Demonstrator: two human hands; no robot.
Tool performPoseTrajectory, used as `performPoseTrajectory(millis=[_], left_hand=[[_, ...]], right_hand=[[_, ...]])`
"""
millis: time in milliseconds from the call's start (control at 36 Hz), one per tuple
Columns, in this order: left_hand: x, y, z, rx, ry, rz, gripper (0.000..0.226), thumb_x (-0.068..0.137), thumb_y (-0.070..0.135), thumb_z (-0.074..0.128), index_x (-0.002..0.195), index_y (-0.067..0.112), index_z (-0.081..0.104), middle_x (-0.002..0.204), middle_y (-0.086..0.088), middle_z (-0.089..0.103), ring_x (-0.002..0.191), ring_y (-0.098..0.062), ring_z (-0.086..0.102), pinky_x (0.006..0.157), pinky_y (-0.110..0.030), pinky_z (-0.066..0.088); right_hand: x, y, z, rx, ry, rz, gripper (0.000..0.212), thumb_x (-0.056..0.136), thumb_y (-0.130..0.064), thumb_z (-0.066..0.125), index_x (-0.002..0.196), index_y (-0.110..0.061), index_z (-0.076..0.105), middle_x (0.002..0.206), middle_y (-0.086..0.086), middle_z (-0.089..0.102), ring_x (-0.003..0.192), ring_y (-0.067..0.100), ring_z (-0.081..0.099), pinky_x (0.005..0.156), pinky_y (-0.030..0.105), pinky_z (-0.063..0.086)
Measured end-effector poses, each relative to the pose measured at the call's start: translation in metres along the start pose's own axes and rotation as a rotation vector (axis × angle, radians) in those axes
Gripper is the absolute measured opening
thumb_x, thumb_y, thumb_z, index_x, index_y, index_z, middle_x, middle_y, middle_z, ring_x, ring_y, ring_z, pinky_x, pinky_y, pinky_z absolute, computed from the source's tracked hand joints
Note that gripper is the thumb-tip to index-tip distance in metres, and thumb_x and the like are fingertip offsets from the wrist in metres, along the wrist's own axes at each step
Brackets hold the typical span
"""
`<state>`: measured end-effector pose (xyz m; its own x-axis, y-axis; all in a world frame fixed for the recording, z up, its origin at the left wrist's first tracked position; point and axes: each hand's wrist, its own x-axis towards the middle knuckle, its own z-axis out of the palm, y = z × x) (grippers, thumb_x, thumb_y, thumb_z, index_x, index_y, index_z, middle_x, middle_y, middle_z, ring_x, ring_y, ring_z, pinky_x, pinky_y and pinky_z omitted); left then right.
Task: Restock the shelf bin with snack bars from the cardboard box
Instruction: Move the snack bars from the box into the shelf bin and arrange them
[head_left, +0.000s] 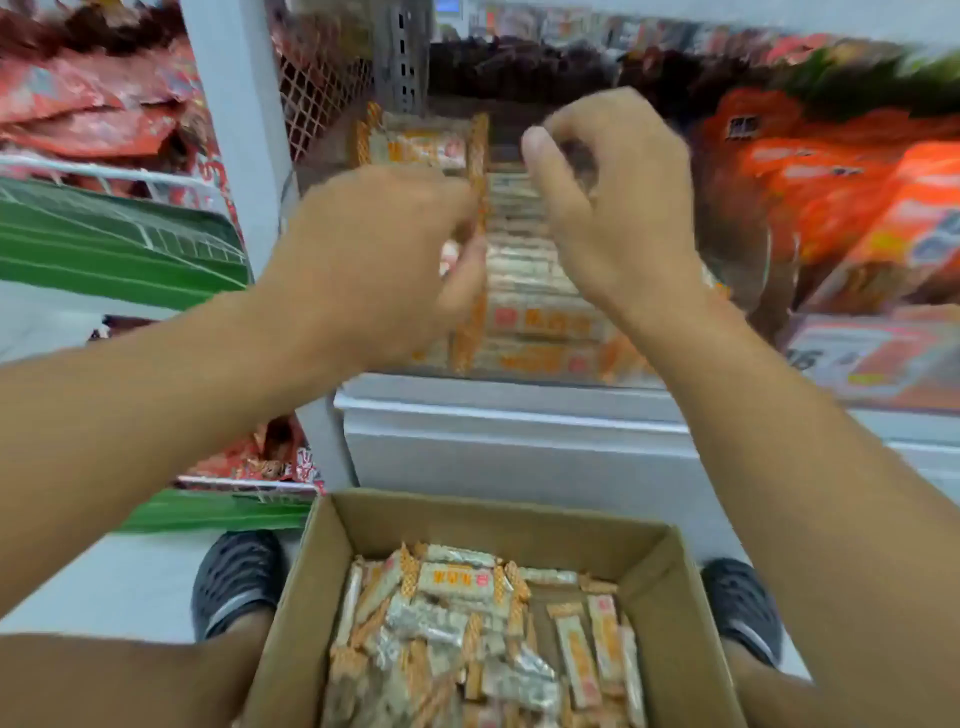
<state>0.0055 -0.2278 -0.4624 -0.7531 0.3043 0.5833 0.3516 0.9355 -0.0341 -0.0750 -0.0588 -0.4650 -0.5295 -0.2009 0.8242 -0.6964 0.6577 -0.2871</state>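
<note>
The shelf bin (618, 382) sits straight ahead at chest height, filled front to back with a row of white-and-orange snack bars (530, 291). My left hand (374, 249) is over the bin's left side, its fingers pinched on the orange end of a snack bar (480, 156) in that row. My right hand (613, 197) hovers over the bin's right side, loosely curled with thumb and fingers apart and nothing seen in it. The open cardboard box (488, 512) stands on the floor below me, partly filled with loose snack bars (467, 623). Everything is motion-blurred.
A white shelf lip (493, 410) runs under the bin. Orange packets (857, 208) fill the shelf to the right, red packets (93, 93) and green strips (104, 244) the unit to the left. My dark shoes (236, 582) (743, 608) flank the box.
</note>
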Motion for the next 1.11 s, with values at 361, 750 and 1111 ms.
performPoseTrajectory(millis=[361,750,1111], left_hand=[[-0.223,0.097,0.147,-0.035,-1.242,-0.312,0.061,0.090,0.035,0.063,0.144,0.020,0.038,0.142,-0.005,0.045,0.127,-0.028,0.048,0.096,-0.041,0.049],[-0.278,0.090,0.205,-0.072,-1.179,-0.525,0.076,0.084,-0.002,0.062,0.147,0.018,0.025,0.150,-0.008,0.027,0.130,-0.034,0.041,0.096,-0.045,0.048],[-0.269,0.088,0.208,-0.374,-1.039,-0.939,0.044,0.068,0.033,0.088,0.068,0.014,0.049,0.072,-0.003,0.054,0.065,-0.018,0.050,0.057,-0.029,0.041]], right_hand=[[-0.351,0.032,-0.003,-0.266,-1.236,0.970,0.063,0.098,-0.048,0.050,0.147,-0.010,0.036,0.148,0.018,0.037,0.128,0.037,0.047,0.098,0.042,0.045],[-0.408,0.058,0.045,-0.305,-1.093,1.433,0.063,0.092,-0.053,0.057,0.128,-0.001,0.052,0.133,0.019,0.052,0.121,0.035,0.053,0.076,0.035,0.049],[-0.415,0.066,0.049,-0.546,-1.147,1.253,0.045,0.098,-0.023,0.054,0.138,-0.012,0.037,0.140,0.020,0.042,0.126,0.038,0.044,0.103,0.046,0.043]])
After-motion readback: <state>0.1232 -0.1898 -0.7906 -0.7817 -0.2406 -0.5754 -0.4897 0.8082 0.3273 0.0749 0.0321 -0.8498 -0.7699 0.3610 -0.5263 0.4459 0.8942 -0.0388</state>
